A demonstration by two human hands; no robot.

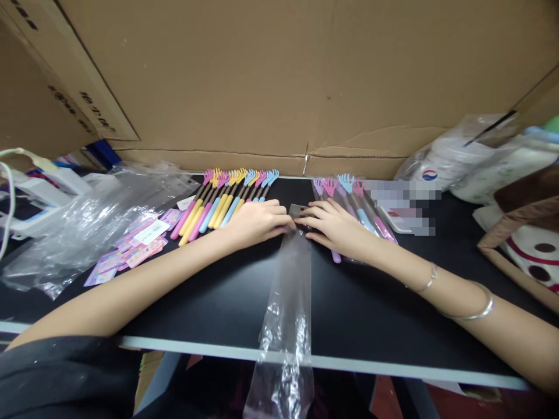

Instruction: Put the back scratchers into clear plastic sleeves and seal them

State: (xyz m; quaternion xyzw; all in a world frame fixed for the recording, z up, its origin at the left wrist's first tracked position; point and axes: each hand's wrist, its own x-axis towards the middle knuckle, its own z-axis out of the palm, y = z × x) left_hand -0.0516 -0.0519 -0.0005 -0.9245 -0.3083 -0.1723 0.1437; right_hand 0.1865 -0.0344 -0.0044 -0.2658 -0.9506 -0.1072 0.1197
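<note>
Clear plastic sleeve (288, 279), long and narrow, lies lengthwise down the middle of the black bench (371, 308); its near end hangs crumpled over the front edge, its far end sits between your hands. Left hand (255, 221) rests palm down, fingers (279, 224) narrow and pressed on the sleeve's mouth. Right hand (334, 227) lies flat beside it, fingertips (305, 218) touching the same end. Whether either hand pinches the film or only presses it, I cannot tell.

Row of loose pastel hand-shaped back scratchers (227, 201), pink, yellow and blue, lies just left of your left hand. Bagged scratchers (349, 198) sit under and beyond your right wrist. Small pink printed cards (135, 244) and crumpled clear bags (96, 215) farther left. Brown cardboard wall (279, 81) behind.

Judgement: keep the mouth pinned flat, part the two layers with opposing fingertips, and keep the sleeve straight on the bench so it does not slide off the edge.
</note>
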